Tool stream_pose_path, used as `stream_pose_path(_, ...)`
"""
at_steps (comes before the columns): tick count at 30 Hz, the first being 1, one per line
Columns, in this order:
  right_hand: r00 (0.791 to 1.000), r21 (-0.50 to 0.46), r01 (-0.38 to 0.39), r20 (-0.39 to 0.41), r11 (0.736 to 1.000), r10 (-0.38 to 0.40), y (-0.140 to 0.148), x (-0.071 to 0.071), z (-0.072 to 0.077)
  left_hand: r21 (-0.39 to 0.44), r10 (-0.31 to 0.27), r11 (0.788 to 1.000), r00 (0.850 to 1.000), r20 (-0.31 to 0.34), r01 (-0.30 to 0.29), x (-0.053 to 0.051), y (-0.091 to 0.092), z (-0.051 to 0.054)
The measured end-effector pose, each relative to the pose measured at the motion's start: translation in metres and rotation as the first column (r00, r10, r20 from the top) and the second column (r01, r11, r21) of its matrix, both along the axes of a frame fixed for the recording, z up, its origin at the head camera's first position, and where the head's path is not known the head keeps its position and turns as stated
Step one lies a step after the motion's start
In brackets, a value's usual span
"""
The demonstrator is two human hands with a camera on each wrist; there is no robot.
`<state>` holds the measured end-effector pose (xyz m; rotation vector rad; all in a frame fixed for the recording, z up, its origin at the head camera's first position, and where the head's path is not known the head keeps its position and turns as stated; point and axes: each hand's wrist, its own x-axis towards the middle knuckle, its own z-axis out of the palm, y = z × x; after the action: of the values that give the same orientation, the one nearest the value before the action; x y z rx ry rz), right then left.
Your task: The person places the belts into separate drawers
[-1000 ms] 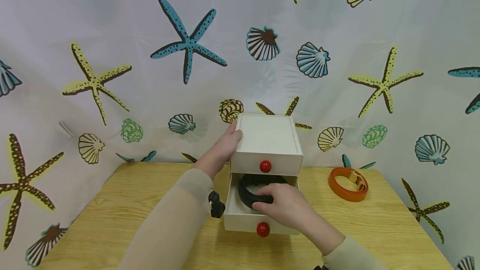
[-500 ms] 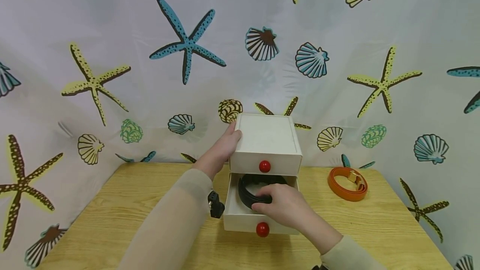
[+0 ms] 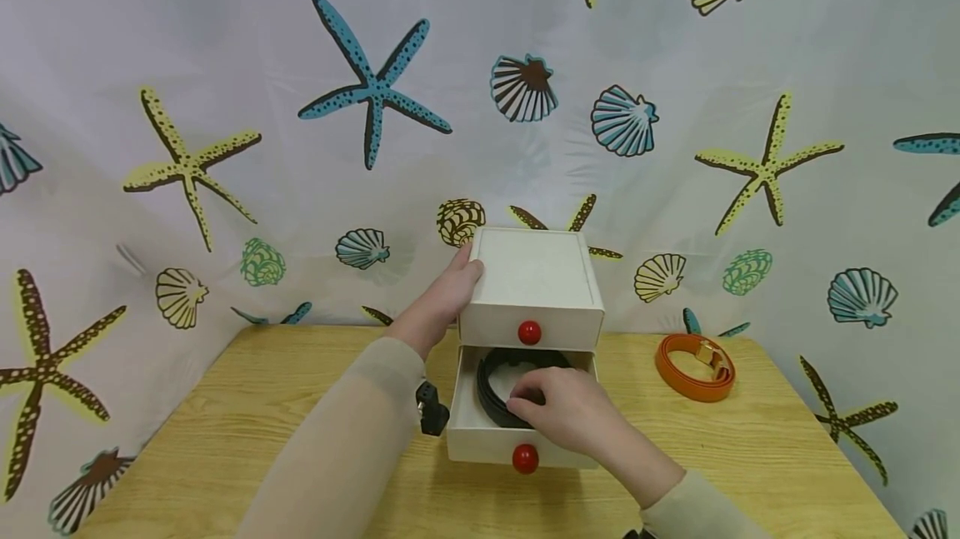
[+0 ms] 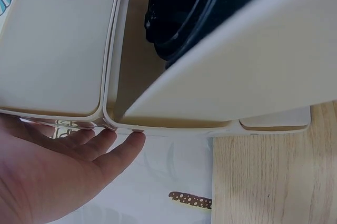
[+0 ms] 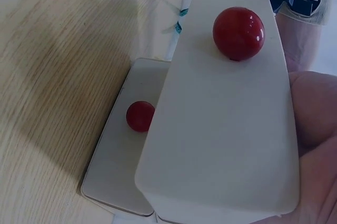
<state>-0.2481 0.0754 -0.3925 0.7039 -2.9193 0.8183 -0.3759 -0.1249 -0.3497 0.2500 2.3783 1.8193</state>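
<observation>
A coiled black belt (image 3: pixel 489 393) lies in the pulled-out middle drawer (image 3: pixel 487 445) of a small white cabinet (image 3: pixel 534 268). In the left wrist view part of the black belt (image 4: pixel 181 19) shows past the drawer wall. Over the near right part of the coil is my right hand (image 3: pixel 570 407), fingers bent and thumb close to the index finger; it does not appear to grip the belt. My left hand (image 3: pixel 448 287) rests against the cabinet's left side, thumb by the top edge. In the left wrist view its fingers (image 4: pixel 124 153) lie along that side.
Red round knobs mark the drawer fronts, including the middle drawer's knob (image 3: pixel 525 459). A bottom drawer (image 5: pixel 118 150) shows pushed in, close to the table. On the wooden table (image 3: pixel 750 456), right of the cabinet, lies a coiled orange belt (image 3: pixel 695 385) with a gold buckle. A patterned cloth (image 3: pixel 480 147) hangs behind.
The black belt has sunk lower and flatter into the drawer, and my right fingers have come off its near edge. My left hand and the cabinet stay where they were.
</observation>
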Motion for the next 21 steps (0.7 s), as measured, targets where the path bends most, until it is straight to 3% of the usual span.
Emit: stream_pose_path(21, 0.999, -0.010, 0.032, -0.037, 0.999, -0.032, 0.0007, 0.0053, 0.0028, -0.005, -0.006, 1.000, 1.000, 0.002, 0.006, -0.0023, -0.0006, -0.0023)
